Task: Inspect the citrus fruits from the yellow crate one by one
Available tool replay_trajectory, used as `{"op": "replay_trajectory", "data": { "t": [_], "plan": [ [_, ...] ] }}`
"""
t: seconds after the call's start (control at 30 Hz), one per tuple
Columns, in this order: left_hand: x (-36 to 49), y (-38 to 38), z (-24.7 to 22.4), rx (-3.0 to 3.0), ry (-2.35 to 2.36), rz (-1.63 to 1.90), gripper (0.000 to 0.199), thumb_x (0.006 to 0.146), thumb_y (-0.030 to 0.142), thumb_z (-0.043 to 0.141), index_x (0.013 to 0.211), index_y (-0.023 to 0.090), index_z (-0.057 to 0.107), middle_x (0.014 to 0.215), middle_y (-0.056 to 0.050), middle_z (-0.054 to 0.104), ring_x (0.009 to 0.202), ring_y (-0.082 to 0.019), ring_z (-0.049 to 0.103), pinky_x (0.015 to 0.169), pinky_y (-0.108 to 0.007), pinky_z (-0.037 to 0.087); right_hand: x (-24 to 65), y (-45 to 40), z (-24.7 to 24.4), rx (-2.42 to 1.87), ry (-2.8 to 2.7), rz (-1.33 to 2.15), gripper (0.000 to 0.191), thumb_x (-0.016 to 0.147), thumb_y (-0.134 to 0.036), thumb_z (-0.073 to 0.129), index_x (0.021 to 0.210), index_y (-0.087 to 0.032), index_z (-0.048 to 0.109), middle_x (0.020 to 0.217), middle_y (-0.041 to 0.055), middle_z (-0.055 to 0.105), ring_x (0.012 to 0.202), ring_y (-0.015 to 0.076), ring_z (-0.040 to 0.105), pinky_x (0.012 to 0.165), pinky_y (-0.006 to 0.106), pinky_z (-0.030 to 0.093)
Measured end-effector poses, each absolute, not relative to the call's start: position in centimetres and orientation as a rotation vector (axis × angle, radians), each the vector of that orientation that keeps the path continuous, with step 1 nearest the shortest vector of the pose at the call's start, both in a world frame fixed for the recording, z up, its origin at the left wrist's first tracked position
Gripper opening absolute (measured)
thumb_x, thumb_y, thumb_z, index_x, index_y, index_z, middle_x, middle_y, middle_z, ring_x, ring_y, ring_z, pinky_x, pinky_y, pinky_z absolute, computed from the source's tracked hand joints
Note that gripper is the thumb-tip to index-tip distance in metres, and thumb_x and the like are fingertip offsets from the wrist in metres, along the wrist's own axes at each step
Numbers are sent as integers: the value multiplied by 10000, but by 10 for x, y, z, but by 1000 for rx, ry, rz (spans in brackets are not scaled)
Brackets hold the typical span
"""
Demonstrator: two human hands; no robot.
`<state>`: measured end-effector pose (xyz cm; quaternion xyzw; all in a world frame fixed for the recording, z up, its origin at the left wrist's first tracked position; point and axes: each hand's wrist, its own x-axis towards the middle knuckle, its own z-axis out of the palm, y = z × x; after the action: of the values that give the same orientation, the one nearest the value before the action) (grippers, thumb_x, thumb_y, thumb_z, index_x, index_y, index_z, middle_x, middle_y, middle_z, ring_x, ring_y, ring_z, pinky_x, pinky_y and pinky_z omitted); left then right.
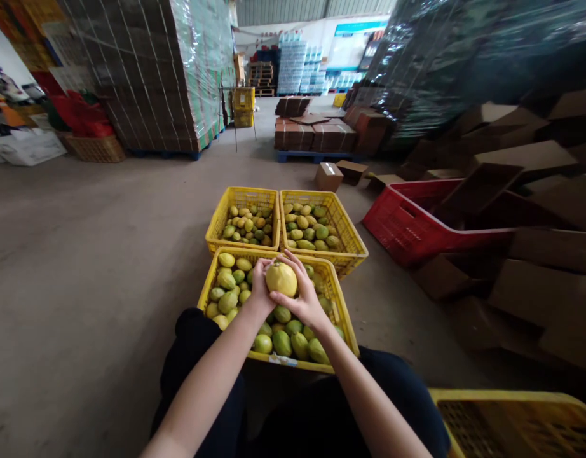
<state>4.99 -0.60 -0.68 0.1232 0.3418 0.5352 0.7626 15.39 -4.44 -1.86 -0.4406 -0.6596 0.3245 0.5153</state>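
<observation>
Between my two hands is a round yellow papaya (281, 280), raised over the near yellow crate (346, 318). My left hand (259, 286) curls around its left side. From the right, my right hand (306, 300) wraps it, with its thumb under the front and its fingers over the top. Green and yellow papayas (282, 342) fill the near crate beneath, some of them hidden by my hands and forearms. Just beyond stand the far left yellow crate (243, 190) and the far right yellow crate (350, 222), side by side, both holding similar fruit.
At the right, a red crate (402, 222) lies among tumbled cardboard boxes (526, 156). Part of another yellow crate (507, 398) shows at bottom right. Farther off, a blue pallet (316, 155) bears stacked cardboard, and a tall wrapped stack (140, 76) stands at left.
</observation>
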Motion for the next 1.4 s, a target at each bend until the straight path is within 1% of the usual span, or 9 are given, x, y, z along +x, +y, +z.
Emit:
{"op": "replay_trajectory", "data": {
  "t": [0.13,0.23,0.3,0.4,0.57,0.67,0.77,1.03,1.4],
  "plan": [
    [45,1,-8,184,730,1109,160,747,259,616,622,181,552,641,-38,634,775,-247,697,749,-337,555,152,-50,-9,-994,-1513,757,602,662,-483,859,1181,-244,672,1465,139,524,1366,362,473,1165,535,329],
    [42,3,0,188,678,1105,50,736,176,608,715,151,645,732,-62,696,847,-251,711,806,-338,552,153,-50,-6,-943,-1358,886,645,640,-497,867,1195,-240,663,1445,124,557,1354,354,497,1138,514,389],
    [41,4,7,200,649,1100,112,758,149,587,802,139,689,787,-70,724,891,-247,712,838,-336,549,155,-49,-5,-927,-1230,980,661,643,-523,853,1208,-241,655,1392,111,609,1305,349,547,1089,494,457],
    [39,3,17,235,648,1069,173,823,180,559,909,145,706,884,-79,748,963,-249,705,874,-352,551,158,-47,-2,-918,-1055,1025,630,643,-547,834,1163,-235,664,1253,107,693,1191,348,622,1010,491,520],
    [30,4,22,196,659,1071,259,866,279,502,991,171,701,976,-82,744,979,-250,702,853,-380,568,161,-43,3,-941,-842,1058,493,641,-416,837,1068,-242,662,1080,68,724,997,289,683,931,452,548],
    [22,6,21,115,660,1147,288,832,309,490,971,174,703,965,-86,738,930,-246,706,791,-364,580,160,-40,3,-941,-792,1108,373,678,-410,799,972,-241,645,964,37,706,865,236,677,824,399,565],
    [21,5,22,80,655,1228,281,816,340,479,873,178,701,921,-91,734,922,-238,706,765,-328,580,157,-39,1,-954,-766,1083,391,646,-397,813,949,-245,619,899,8,679,805,208,654,755,360,556],
    [41,-6,23,467,688,1275,228,691,275,470,602,189,661,770,-90,747,1076,-269,691,929,-339,531,156,-47,-2,-1094,-1065,875,508,657,-393,824,1112,-300,617,1092,25,679,1006,257,645,894,399,545],
    [26,-7,33,593,644,1286,285,705,317,503,699,141,727,888,-128,782,1091,-311,693,913,-369,526,155,-59,7,-1001,-1251,891,529,646,-386,848,1107,-288,609,1123,23,685,1055,263,645,965,402,520]
  ]
}}
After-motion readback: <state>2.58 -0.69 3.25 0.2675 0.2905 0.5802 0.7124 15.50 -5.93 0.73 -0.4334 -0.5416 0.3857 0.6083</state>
